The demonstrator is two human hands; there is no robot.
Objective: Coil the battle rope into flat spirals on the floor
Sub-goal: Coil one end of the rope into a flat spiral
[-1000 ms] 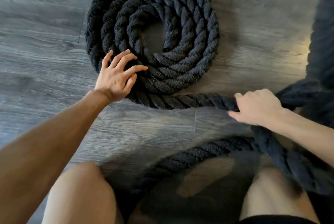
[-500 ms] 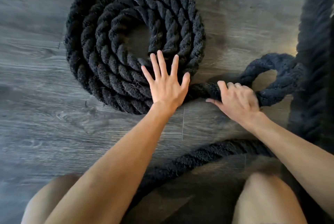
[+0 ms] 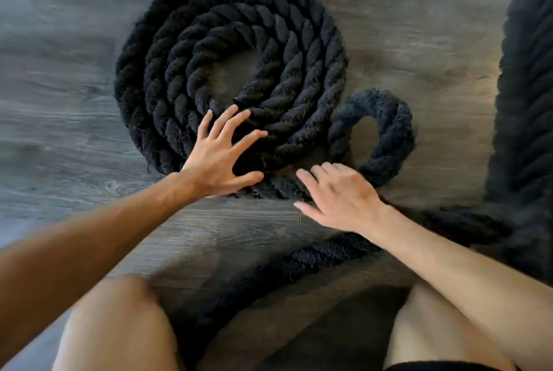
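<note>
Knees (image 3: 119,325) nearest, loose rope (image 3: 269,275) running between them over grey floor (image 3: 59,137). Beyond, left hand (image 3: 220,158) splayed flat on spiral (image 3: 230,71) near edge; right hand (image 3: 338,194) open, fingers resting on outermost strand beside small loop (image 3: 389,131).

Small loop (image 3: 386,128) lies right of spiral (image 3: 209,50).

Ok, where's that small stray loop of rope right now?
In the head view the small loop lies on the floor just right of the flat spiral, beyond the right hand.
</note>
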